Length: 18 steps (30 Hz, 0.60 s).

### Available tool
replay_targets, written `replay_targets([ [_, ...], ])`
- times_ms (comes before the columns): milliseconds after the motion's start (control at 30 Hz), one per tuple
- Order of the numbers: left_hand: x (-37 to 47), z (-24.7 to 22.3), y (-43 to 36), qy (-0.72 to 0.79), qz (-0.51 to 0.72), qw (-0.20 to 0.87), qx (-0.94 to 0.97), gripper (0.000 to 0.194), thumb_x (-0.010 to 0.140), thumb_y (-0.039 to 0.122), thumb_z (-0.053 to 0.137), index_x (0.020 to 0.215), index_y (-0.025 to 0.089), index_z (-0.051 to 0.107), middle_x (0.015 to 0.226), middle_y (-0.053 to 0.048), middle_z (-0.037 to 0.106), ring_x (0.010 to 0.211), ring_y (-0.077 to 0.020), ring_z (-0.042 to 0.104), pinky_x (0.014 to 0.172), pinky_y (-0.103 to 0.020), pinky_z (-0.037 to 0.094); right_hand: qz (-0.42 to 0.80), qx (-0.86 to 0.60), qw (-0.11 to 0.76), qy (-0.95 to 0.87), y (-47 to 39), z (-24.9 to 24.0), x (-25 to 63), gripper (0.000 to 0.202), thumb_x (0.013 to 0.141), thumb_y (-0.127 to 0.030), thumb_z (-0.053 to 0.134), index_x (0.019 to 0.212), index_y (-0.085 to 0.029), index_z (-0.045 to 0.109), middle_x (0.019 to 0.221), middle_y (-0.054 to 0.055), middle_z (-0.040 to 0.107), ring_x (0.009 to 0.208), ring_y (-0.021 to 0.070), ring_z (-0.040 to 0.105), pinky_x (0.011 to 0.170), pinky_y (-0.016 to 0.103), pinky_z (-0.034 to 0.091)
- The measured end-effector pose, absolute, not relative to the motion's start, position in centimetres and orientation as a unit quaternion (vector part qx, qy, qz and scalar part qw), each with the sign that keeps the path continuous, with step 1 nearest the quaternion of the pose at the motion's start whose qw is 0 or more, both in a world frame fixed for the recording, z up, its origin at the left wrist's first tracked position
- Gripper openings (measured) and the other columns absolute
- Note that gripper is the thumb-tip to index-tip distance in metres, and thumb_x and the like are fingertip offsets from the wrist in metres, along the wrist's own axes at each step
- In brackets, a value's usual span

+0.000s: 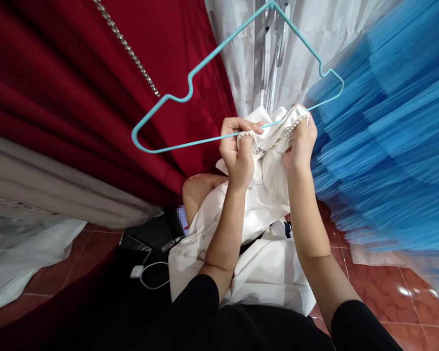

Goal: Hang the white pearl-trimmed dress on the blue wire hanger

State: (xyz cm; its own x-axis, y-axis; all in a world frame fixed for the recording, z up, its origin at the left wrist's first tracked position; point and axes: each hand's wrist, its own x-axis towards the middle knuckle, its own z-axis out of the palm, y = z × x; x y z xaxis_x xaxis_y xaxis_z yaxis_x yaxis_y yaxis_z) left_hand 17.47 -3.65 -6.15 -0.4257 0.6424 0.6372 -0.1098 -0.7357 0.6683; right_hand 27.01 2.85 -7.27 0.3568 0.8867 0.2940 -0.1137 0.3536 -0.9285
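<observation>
A white garment point(267, 195) with a pearl-beaded edge lies over my lap, its upper part raised in both hands. My left hand point(239, 151) is closed on the beaded edge, with its fingers around the lower bar of a light-blue hanger point(190, 143). On the other side, my right hand point(302, 141) pinches the beaded edge and the white cloth near the right part of the same bar. The hanger's bar passes behind or through the folds between my hands; exactly how is hidden.
Red cloth point(168, 73) hangs at the left, blue ruffled tulle point(395, 136) at the right, white drapes point(322, 39) behind metal poles. A white cable with a plug point(136, 271) lies on a black surface at the lower left. Red floor tiles point(384, 292) show.
</observation>
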Motion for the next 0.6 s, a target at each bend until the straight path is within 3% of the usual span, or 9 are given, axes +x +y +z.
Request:
replay_targets([
  [133,17.6,-6.4,-3.4,0.272,0.811,0.242,0.458,0.013,0.093,0.013,0.044,0.097,0.025,0.044,0.077,0.001,0.058,0.076,-0.0145,0.061,0.094,-0.037,0.055,0.302,-0.439,0.734,-0.421,2.7,-7.6,26.5,0.019,0.09,-0.042,0.034,0.097,-0.025,0.04,0.076,0.0,0.04,0.066,0.0121,0.05,0.066,0.027,0.05],
  [267,15.5,-7.9,-2.5,0.281,0.803,0.261,0.456,0.017,0.09,0.013,0.047,0.103,0.023,0.045,0.085,-0.001,0.065,0.087,-0.0156,0.065,0.092,-0.034,0.052,0.165,-0.44,0.753,-0.461,2.2,-7.9,26.5,0.008,0.088,-0.032,0.034,0.088,-0.024,0.033,0.082,0.001,0.037,0.076,0.0119,0.052,0.077,0.029,0.049],
  [367,12.3,-9.4,-2.2,0.368,0.804,0.191,0.427,0.013,0.086,0.014,0.054,0.098,0.019,0.053,0.093,-0.003,0.065,0.09,-0.0145,0.064,0.089,-0.028,0.049,0.094,-0.434,0.753,-0.486,2.4,-7.8,26.9,0.004,0.087,-0.026,0.032,0.089,-0.024,0.03,0.087,0.002,0.038,0.081,0.0116,0.053,0.081,0.031,0.049],
  [500,6.8,-10.7,-1.7,0.447,0.789,0.108,0.406,0.009,0.079,0.014,0.063,0.087,0.015,0.059,0.081,0.0,0.06,0.076,-0.0132,0.06,0.08,-0.026,0.047,0.154,-0.429,0.734,-0.503,3.1,-8.0,27.8,0.006,0.087,-0.022,0.034,0.092,-0.024,0.032,0.087,0.002,0.041,0.081,0.0123,0.056,0.082,0.033,0.051],
  [600,2.8,-9.9,-0.9,0.454,0.796,0.078,0.392,0.015,0.074,0.003,0.061,0.082,0.016,0.06,0.074,0.001,0.058,0.068,-0.0127,0.057,0.074,-0.027,0.047,0.18,-0.426,0.732,-0.5,3.3,-8.2,28.4,0.006,0.087,-0.024,0.037,0.092,-0.024,0.033,0.087,0.002,0.043,0.084,0.0132,0.057,0.084,0.035,0.052],
])
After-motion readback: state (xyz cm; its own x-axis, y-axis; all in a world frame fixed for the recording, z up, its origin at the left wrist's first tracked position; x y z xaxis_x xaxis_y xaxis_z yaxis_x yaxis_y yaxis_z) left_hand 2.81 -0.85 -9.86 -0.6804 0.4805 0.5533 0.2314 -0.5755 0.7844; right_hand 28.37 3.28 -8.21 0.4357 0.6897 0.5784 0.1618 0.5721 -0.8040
